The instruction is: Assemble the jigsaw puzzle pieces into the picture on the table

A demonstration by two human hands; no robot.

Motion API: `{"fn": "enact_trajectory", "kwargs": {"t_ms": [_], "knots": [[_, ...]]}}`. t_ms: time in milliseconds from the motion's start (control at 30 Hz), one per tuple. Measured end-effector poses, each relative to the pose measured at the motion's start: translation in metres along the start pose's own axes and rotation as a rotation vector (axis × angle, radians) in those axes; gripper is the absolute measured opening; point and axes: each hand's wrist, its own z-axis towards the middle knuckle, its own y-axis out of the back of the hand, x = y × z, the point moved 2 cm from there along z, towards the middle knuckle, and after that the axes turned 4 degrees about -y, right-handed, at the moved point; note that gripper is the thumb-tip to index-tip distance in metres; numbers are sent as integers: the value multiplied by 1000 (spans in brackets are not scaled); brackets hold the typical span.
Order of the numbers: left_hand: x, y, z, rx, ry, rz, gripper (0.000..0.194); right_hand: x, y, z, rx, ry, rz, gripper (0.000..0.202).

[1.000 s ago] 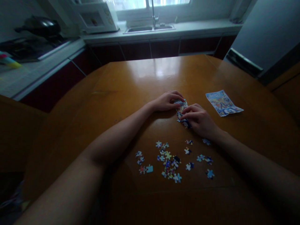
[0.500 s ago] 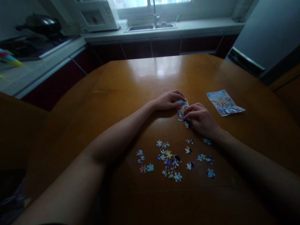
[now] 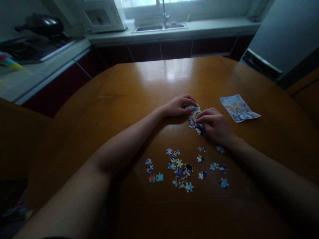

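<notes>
A partly joined jigsaw puzzle [image 3: 193, 117] lies on the brown table between my hands. My left hand [image 3: 180, 105] rests at its upper left edge, fingers apart and lying on the joined pieces. At the puzzle's right side is my right hand [image 3: 213, 123], its thumb and fingertips brought together over the pieces; whatever is between them is too small to make out. Loose puzzle pieces [image 3: 179, 163] lie in a cluster nearer to me, with others to the left and right of it. A creased picture sheet [image 3: 239, 108] lies to the right of my right hand.
The wooden table [image 3: 139, 89] has a rounded far edge. Beyond it stand a counter with a sink [image 3: 159, 28], a white microwave [image 3: 103, 16] and, at the left, a dark pan [image 3: 45, 25] on a stove. A fridge [image 3: 281, 39] is at the right.
My right hand's fingers have drawn closer together and shifted slightly right, showing more of the puzzle's lower part. My left hand stays in nearly the same place.
</notes>
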Motion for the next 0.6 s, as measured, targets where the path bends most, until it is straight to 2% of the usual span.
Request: {"fn": "enact_trajectory", "kwargs": {"t_ms": [600], "knots": [[-1,0,-1,4,30,-15,30,2,0,1,8,-32,15,30]]}}
